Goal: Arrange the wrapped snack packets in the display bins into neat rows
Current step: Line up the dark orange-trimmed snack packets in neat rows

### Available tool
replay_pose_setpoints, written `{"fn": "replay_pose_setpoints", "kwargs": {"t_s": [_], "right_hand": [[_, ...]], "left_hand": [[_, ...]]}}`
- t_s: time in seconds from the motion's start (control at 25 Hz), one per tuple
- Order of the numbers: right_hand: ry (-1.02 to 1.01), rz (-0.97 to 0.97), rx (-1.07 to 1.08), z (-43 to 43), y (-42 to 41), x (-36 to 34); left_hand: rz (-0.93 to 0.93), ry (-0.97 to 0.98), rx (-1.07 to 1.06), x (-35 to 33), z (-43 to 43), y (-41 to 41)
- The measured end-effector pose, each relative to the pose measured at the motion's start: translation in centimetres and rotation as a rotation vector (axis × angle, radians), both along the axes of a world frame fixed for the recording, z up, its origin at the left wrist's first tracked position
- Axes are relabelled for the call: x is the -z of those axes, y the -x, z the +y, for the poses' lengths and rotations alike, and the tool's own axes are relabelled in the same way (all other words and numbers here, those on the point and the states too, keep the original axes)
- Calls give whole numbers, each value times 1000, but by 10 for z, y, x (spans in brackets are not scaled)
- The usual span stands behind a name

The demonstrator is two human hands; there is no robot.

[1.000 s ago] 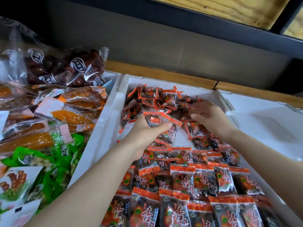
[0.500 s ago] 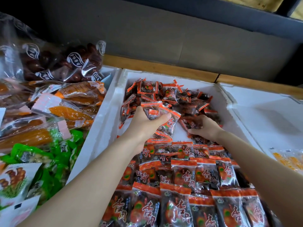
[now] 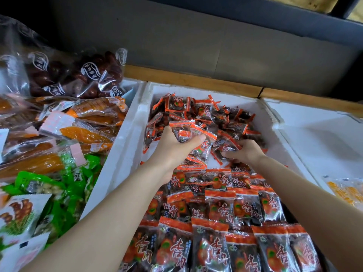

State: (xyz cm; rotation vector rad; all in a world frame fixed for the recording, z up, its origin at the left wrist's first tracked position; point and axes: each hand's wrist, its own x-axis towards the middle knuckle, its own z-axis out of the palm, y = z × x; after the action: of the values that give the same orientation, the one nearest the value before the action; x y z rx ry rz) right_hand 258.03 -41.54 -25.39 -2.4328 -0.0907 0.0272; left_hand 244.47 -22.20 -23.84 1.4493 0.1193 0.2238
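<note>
Left hand (image 3: 172,148): clutches a bunch of packets (image 3: 188,132) over the bin (image 3: 135,130).
Right hand (image 3: 245,152): fingers closed on a packet (image 3: 225,148) in the far loose pile.
Near rows (image 3: 225,222): neat.

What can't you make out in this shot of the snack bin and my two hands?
Head view only:
- How many packets the left hand grips: its fingers cover the bunch.
- Right hand fingertips: buried in the loose pile.
- Small print on the packets: too small.
- Orange packet in the right-hand bin: cut off by the frame edge.
- Nearest row: cut off by the bottom edge.
</note>
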Motion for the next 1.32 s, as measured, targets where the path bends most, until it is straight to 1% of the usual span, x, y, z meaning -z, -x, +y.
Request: {"fn": "replay_pose_setpoints", "kwargs": {"t_s": [0.08,0.12,0.24,0.32,0.4,0.48,0.64,0.68,0.76,0.84,0.92,1.04,1.12,1.2,1.32], "right_hand": [[-114,24,-2,-3,3,-3],[-128,9,5,-6,7,-6],[-32,-159,79,-16,23,-23],[-54,-280,138,-19,39,-39],[-127,-369,83,-15,62,-55],[-176,-382,-76,-6,88,-67],[-169,-236,-400,31,134,-66],[-155,-200,-454,41,142,-61],[-91,-186,-561,65,158,-51],[-33,-159,-634,84,170,-42],[19,-92,-669,99,172,-33],[48,42,-678,108,174,-30],[14,108,-670,109,174,-28],[-65,202,-652,109,173,-25],[-109,239,-677,108,169,-22]], "left_hand": [[-13,-11,-8,-3,-2,1],[-21,-12,-21,-6,-3,3],[-35,17,-110,-12,-2,10],[-76,56,-187,-15,0,15],[-111,44,-249,-19,-1,23],[-155,23,-276,-25,1,35],[-215,-8,-327,-32,18,71],[-226,-2,-349,-31,23,78],[-259,27,-412,-30,31,91],[-250,75,-438,-28,33,99],[-226,114,-445,-24,35,101],[-194,128,-398,-22,32,99],[-185,112,-369,-18,28,96],[-174,125,-341,-12,25,94],[-146,145,-311,-7,22,93]]}}
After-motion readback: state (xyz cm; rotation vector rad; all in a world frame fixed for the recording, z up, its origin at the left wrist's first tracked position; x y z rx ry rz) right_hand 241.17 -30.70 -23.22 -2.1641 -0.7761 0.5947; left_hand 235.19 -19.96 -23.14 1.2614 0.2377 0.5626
